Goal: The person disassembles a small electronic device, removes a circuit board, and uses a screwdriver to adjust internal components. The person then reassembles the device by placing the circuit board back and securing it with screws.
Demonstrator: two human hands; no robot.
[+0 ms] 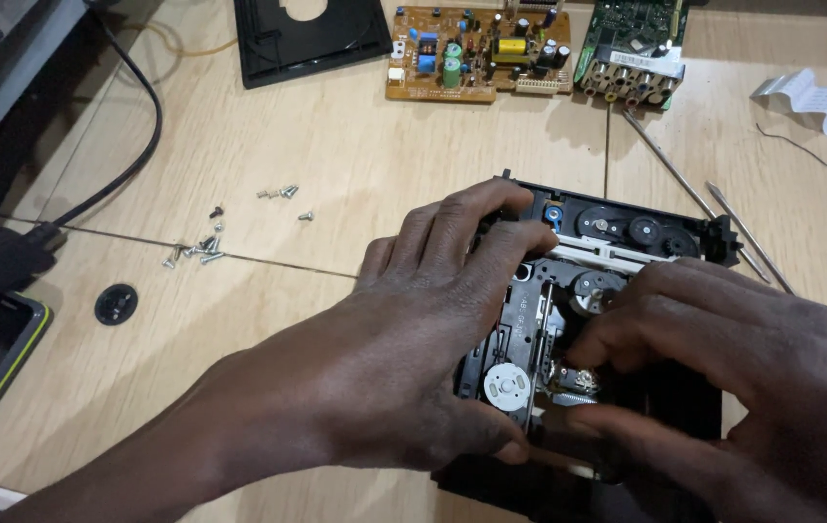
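Head view. A black disc-drive mechanism [617,261] lies on the wooden desk [336,145], its gears and silver spindle motor [506,384] exposed. The left hand [423,339] grips the mechanism's left edge, fingers curled over its top and thumb along the near side. The right hand [743,387] pinches a small metal part at the centre of the mechanism between thumb and fingertips. Loose screws [202,248] lie to the left; a brown circuit board [481,53], a green circuit board [631,48] and two screwdrivers [685,189] lie beyond.

A disc drive mechanism [617,291] is set on the table [336,145], with both hands laid on it. Loose screws [195,250] are scattered to its left, and two circuit boards [476,53] are placed behind it.
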